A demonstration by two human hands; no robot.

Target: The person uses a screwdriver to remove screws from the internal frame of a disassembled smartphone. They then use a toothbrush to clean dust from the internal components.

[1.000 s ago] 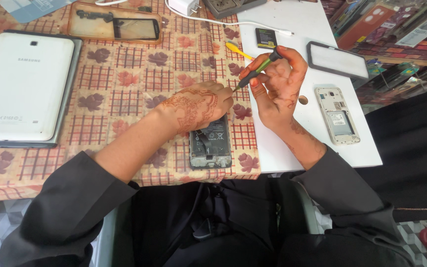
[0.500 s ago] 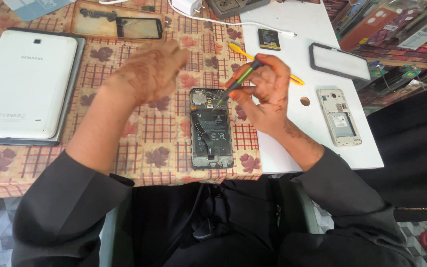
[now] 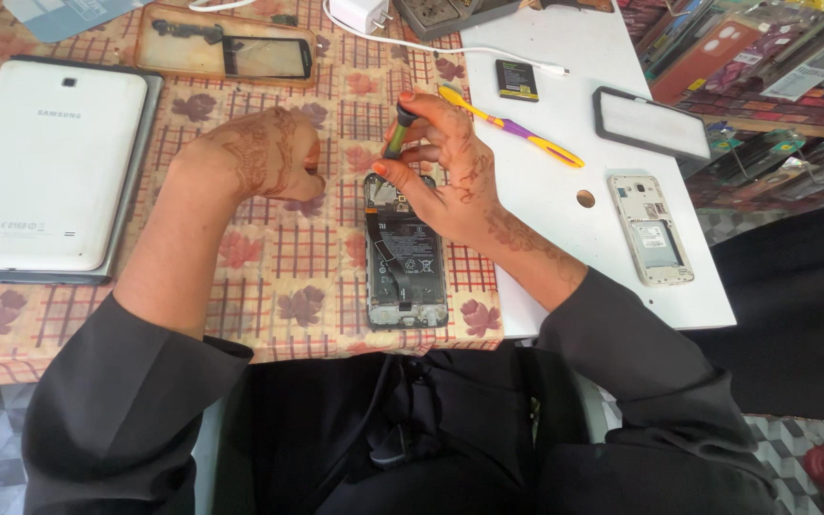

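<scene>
Green-shafted and black-capped, the screwdriver stands nearly upright in the right hand, whose fingers close around its upper shaft while the tip meets the top end of the opened phone. The left hand lies curled into a loose fist just left of the phone's top corner, holding nothing and apart from the phone.

Change since the earlier views: a second ago the left hand covered the phone and the right hand held the screwdriver aloft and slanted; half a second ago the left hand had lifted off. Now the tool has come down onto the phone's upper part. Judged from this, the work has passed from positioning the phone to working at its top end, probably at a screw, though the contact point is hidden by the fingers.

Orientation: the phone lies flat, back cover off and internals upward, its long axis running away from the person, camera end farthest. It rests on the checked, leaf-patterned cloth of the bench, near the front edge.

Surroundings, relative to the phone: far left, a white tablet; beyond and to the left, a clear case with a black screen panel; to the right, on a white board, a yellow-and-purple toothbrush, a small black battery, a dark-framed panel and a second opened phone.
</scene>
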